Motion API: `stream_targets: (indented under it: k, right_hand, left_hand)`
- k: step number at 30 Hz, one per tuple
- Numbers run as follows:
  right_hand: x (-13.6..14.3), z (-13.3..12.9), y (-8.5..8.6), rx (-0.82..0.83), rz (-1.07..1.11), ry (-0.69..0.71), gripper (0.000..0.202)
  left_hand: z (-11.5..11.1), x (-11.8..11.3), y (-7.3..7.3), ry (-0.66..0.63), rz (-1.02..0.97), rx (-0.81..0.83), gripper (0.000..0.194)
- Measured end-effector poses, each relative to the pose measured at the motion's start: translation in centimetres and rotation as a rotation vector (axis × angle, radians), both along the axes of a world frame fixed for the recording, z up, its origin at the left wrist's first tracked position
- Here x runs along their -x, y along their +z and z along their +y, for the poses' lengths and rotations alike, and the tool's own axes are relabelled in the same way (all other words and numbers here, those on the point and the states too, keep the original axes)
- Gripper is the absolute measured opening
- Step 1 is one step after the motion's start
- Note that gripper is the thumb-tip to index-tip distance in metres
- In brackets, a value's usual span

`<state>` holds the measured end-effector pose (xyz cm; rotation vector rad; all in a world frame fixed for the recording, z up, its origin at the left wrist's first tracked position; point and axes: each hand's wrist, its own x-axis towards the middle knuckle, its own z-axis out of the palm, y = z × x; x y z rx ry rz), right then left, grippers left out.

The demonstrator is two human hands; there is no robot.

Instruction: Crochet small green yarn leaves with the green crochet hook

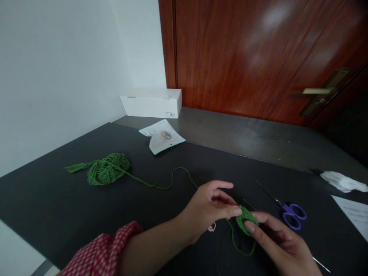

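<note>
A small green crocheted piece [243,221] is held between my two hands. My left hand [205,205] pinches its left edge between thumb and finger, with the index finger stretched out above. My right hand [283,241] grips the right side, thumb on top. Green yarn loops below the piece, and a strand runs from behind my left hand to a green yarn skein [107,168] at the left. Thin metal shows on both sides of my right hand, in line like one rod [321,264]; whether the hand holds it, I cannot tell. A pink clip-like loop [212,227] appears beneath my left wrist.
Purple-handled scissors [292,215] lie right of my hands on the dark table [71,214]. Further right are a crumpled white tissue [343,181] and a printed sheet [355,214]. A white packet [162,142] and a white box [152,105] stand toward the back, before a wooden door [244,57].
</note>
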<state>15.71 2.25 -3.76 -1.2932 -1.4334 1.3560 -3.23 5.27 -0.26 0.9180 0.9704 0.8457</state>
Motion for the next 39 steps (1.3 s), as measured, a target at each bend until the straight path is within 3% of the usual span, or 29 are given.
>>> stream_targets:
  k: [8, 16, 21, 25, 30, 35, 39]
  right_hand:
    - [0.6, -0.4, 0.0, 0.09, 0.084, -0.046, 0.018]
    - [0.2, 0.4, 0.5, 0.136, 0.218, 0.093, 0.019]
    - [0.1, 0.5, 0.2, 0.189, 0.268, 0.109, 0.016]
    - [0.2, 0.4, 0.1, 0.18, 0.241, 0.112, 0.016]
    - [0.4, 0.4, 0.4, 0.153, 0.192, 0.117, 0.019]
    - [0.4, 0.4, 1.2, 0.147, 0.13, 0.151, 0.026]
    - [0.6, 0.6, 0.9, 0.107, 0.064, 0.132, 0.026]
  left_hand:
    - [0.2, 0.3, 0.5, -0.071, 0.021, 0.016, 0.065]
    - [0.5, 0.9, 0.8, -0.221, -0.13, 0.131, 0.056]
    - [0.9, 1.2, 0.9, -0.206, -0.144, 0.059, 0.061]
    - [1.0, 1.4, 1.1, -0.168, -0.095, -0.001, 0.064]
    - [0.7, 1.5, 1.0, -0.291, 0.072, -0.089, 0.081]
    - [0.4, 1.3, 1.3, -0.321, 0.089, -0.108, 0.066]
    - [-0.5, 0.7, 1.9, -0.191, 0.317, -0.254, 0.053]
